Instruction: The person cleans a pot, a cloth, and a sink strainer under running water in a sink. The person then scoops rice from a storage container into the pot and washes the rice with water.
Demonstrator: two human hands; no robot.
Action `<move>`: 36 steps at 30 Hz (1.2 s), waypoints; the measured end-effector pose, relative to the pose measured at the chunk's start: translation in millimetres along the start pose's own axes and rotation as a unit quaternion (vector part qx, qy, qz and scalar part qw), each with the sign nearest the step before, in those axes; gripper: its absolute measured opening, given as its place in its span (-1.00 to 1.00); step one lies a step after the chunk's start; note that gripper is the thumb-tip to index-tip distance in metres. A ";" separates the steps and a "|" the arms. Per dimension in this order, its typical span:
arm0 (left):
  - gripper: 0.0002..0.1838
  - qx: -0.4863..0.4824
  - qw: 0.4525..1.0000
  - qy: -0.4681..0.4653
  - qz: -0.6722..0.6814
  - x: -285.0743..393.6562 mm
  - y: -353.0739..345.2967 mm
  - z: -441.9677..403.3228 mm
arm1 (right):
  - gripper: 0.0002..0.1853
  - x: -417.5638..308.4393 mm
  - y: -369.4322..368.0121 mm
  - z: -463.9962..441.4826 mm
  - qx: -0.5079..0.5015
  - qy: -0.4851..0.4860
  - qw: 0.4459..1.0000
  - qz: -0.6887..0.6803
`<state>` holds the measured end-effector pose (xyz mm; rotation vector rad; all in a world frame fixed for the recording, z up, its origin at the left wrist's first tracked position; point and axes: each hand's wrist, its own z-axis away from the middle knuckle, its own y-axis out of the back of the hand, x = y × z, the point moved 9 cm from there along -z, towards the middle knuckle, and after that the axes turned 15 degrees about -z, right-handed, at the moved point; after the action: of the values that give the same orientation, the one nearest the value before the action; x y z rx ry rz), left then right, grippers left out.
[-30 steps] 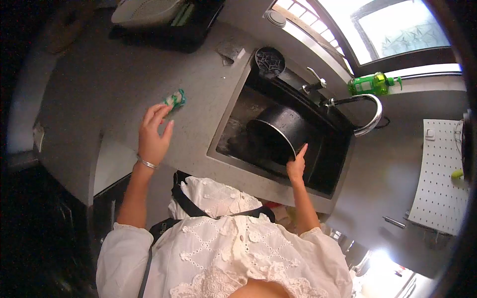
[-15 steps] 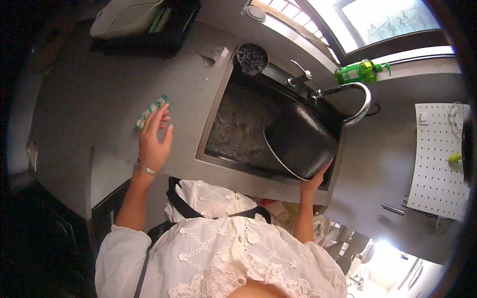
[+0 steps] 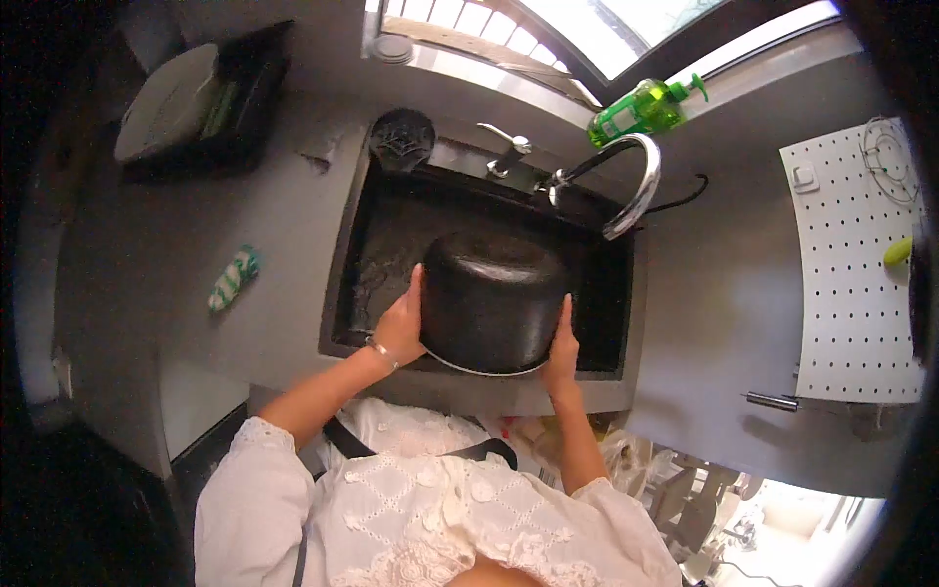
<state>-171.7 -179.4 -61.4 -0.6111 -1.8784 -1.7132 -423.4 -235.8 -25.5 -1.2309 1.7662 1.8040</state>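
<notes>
Black pot (image 3: 497,303), deep, with a thin pale rim; held in both hands over the sink (image 3: 386,220), tilted, with underside up and away from the body and rim down toward the near edge. Contact between rim and sink edge: cannot be told.

Left hand (image 3: 399,328): clasps the left wall of the pot, one digit pointing up along it, the others partly hidden. Wears a thin silver bracelet (image 3: 382,353) at the wrist. Right hand (image 3: 560,350): clasps the opposite wall in the same way, mostly edge-on to view.

Chrome faucet (image 3: 646,186), curved, at the far side of the sink, beyond the pot and apart from it. Lever fitting (image 3: 509,155), just left of the faucet. Round black piece (image 3: 402,139) with a web pattern, at the far left corner.

Green pump bottle (image 3: 641,112), lying on the window ledge. Green and white bundle (image 3: 234,279), on the table (image 3: 284,225), left of the sink. Pale perforated basket (image 3: 168,106), farther off, beside a dark tray. White pegboard (image 3: 846,274), at right, with a yellow-green item (image 3: 897,251) near its edge.
</notes>
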 end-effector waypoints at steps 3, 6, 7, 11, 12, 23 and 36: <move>0.01 0.018 0.996 0.019 -0.084 -8.7 -18.9 -12.9 | -0.14 -15.8 6.9 -14.1 -0.074 0.016 0.997 -0.032; -0.04 0.125 0.985 -0.062 -0.099 3.3 -5.3 -25.8 | -0.25 24.7 13.4 -36.8 -0.200 -0.066 0.967 -0.143; -0.12 0.075 0.989 -0.038 -0.122 -4.8 -14.1 -26.4 | -0.28 44.7 17.4 -56.4 -0.223 -0.076 0.959 -0.159; -0.26 0.112 0.980 -0.074 -0.147 7.0 -19.0 -23.8 | -0.42 53.1 21.5 -164.8 -0.123 0.029 0.982 -0.143; -0.28 0.114 0.979 -0.080 -0.151 13.9 -20.5 -25.0 | -0.46 50.5 13.1 -186.7 -0.100 0.098 0.980 -0.144; -0.41 0.085 0.975 -0.121 -0.164 54.0 -56.4 -63.9 | -0.46 67.8 -15.5 -215.5 -0.302 0.012 0.950 -0.073; -0.18 -0.002 0.993 -0.063 -0.101 79.0 -62.7 -75.3 | -0.69 125.0 62.6 -177.1 -0.134 -0.145 0.954 -0.224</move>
<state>-266.5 -261.7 -53.1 -0.5583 -2.0885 -1.8423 -481.0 -452.1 -54.1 -1.2589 1.0087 1.8639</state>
